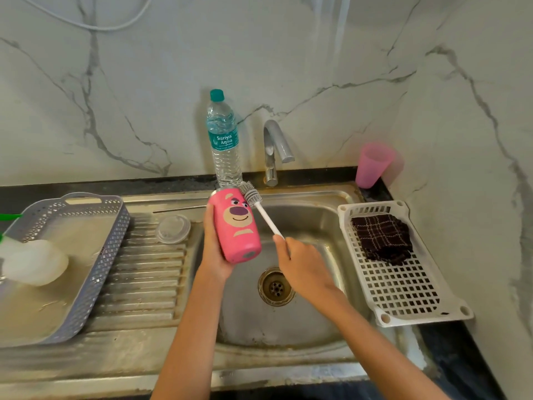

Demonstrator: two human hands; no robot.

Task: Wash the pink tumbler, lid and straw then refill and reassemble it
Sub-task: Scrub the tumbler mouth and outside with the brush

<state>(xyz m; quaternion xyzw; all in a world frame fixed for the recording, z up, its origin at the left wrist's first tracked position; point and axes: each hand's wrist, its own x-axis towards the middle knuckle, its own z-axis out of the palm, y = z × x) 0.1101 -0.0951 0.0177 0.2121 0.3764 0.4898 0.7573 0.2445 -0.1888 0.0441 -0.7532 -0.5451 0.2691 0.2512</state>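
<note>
The left hand (215,243) gripped the smooth, cylindrical pink tumbler (235,226). The right hand (302,264) gripped a thin white brush (253,197), its bristles beside the tumbler's top. The tumbler's mouth faced away, unseen.

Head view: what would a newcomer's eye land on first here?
The pink tumbler with a bear face, held tilted over the sink by the left hand. Next, the bottle brush gripped by the right hand, its bristles at the tumbler's upper end. Behind them a water bottle stands by the tap.
</note>
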